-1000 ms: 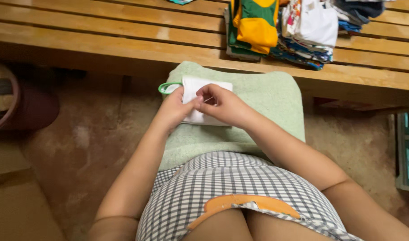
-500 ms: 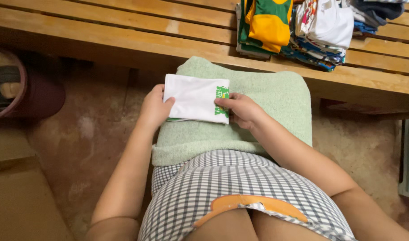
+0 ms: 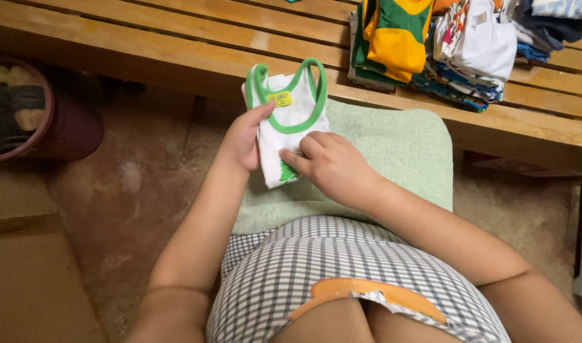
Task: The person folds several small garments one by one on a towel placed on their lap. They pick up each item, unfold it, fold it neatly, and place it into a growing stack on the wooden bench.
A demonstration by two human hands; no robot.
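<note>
One small white vest [image 3: 289, 121] with green trim is held upright over the far left corner of a pale green towel [image 3: 380, 159]. The towel lies across the person's lap and reaches up to the near edge of the slatted wooden bench [image 3: 176, 44]. It probably serves as a soft, flat working surface.

The left hand [image 3: 243, 141] pinches the vest's left side. Its thumb lies over the front, just beside a yellow label [image 3: 280, 98] sewn inside the neckline. The grip of this hand is clenched on the cloth, which seems to keep the garment standing with its neck opening toward the bench.

The right hand [image 3: 332, 166] lies with bent fingers on the vest's lower part, near a green print. Whether its grip is clenched on the cloth or only pressing it flat cannot be told.

Count:
- One vest is in hand.
- One towel is on the lap.
- Two stacks of folded clothes stand toward the far right corner of the bench. One is a green and yellow stack [image 3: 392, 38]. The other, just beside it, is a mixed stack [image 3: 478, 51] topped with white.
- One dark red tub [image 3: 43, 117] sits on the floor [image 3: 144, 190] below the bench's left end. Its contents are unclear.
</note>
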